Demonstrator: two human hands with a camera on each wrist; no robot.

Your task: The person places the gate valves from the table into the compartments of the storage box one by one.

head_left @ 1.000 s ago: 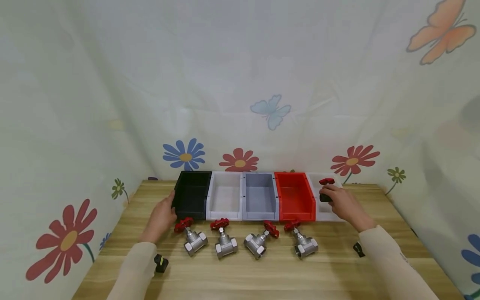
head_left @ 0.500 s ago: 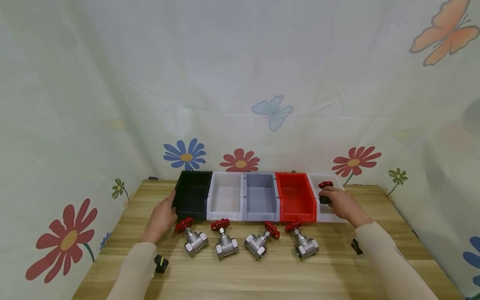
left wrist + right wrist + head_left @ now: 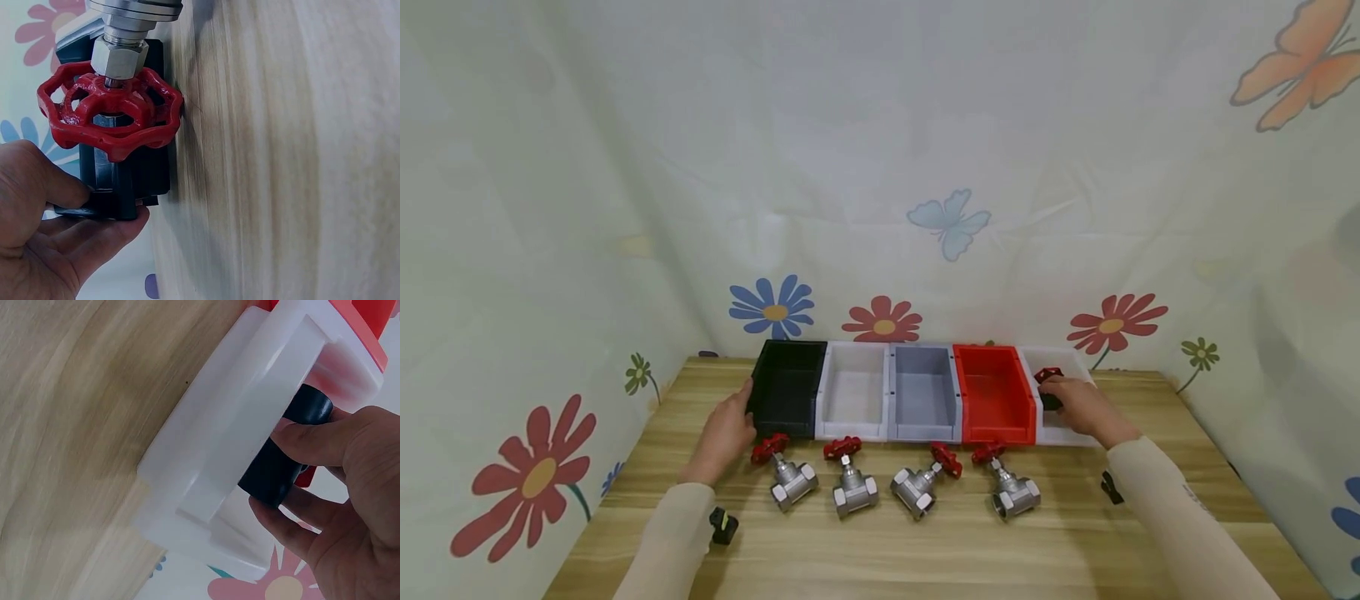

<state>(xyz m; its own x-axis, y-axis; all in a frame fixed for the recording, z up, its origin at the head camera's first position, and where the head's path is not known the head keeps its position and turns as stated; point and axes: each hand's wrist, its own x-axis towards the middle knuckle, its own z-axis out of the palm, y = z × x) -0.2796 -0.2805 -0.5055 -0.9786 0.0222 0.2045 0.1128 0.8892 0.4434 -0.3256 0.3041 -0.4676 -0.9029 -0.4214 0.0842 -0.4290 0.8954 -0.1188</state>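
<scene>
At the left end of the bin row, my left hand (image 3: 724, 435) pinches the side of a black bin (image 3: 786, 392); the left wrist view shows the thumb on one side of its wall and fingers on the other. My right hand (image 3: 1088, 408) holds a valve (image 3: 272, 475) with a black cylindrical body and a red handwheel, inside the translucent white bin (image 3: 212, 434) at the right end. Thumb and fingers grip the black body; most of its handwheel is hidden in the right wrist view. Whether the valve touches the bin floor, I cannot tell.
Between the end bins stand a white bin (image 3: 853, 396), a grey bin (image 3: 923, 400) and a red bin (image 3: 996, 400), side by side. Several silver valves with red handwheels, such as this one (image 3: 853, 492), lie in front on the wooden table (image 3: 925, 558). A flowered curtain (image 3: 880, 167) hangs behind.
My right hand has lowered the black valve a little deeper into the right-end white bin. The left hand stays on the black bin. The head view has shifted slightly.
</scene>
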